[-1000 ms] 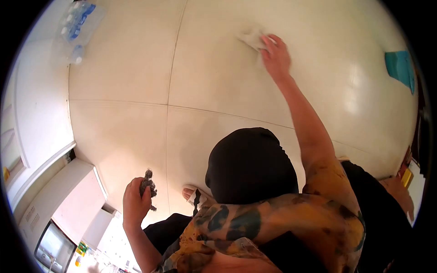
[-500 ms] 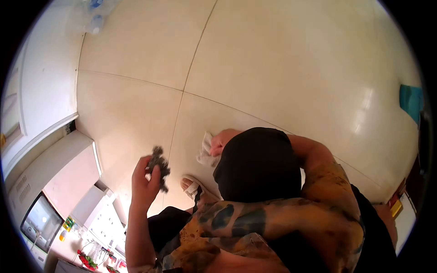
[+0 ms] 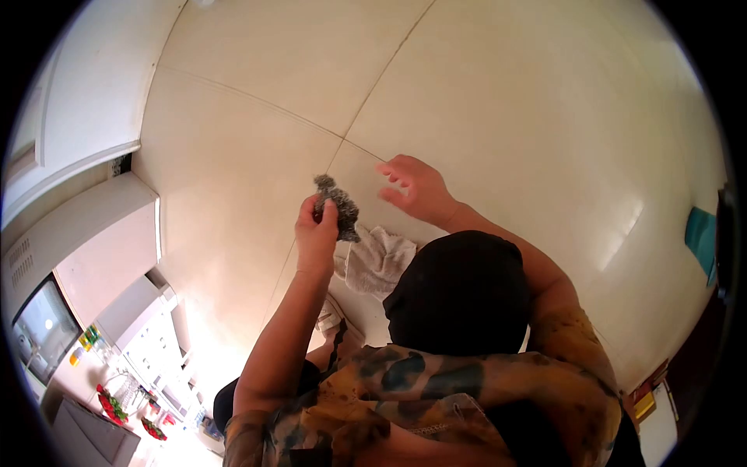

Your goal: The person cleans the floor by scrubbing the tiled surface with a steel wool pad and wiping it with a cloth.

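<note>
Your left hand (image 3: 314, 240) is clamped on a grey scouring pad (image 3: 341, 215), probably steel wool. Your right hand (image 3: 422, 191) is near it, thumb and fingers apart in a loose curl. Between them and your sandal (image 3: 330, 317), a rumpled pale cloth (image 3: 377, 262) lies on the tiled floor (image 3: 513, 117).

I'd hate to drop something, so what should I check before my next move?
1. Dark wiry scrubber gripped in the left hand: ok, pinched between thumb and fingers.
2. Right hand free: ok, it is empty, with fingers curled open.
3. Cloth spread flat: not ok, it lies bunched on the floor.
4. Cloth clear of the sandal: cannot tell.
5. Floor dry: cannot tell.
</note>
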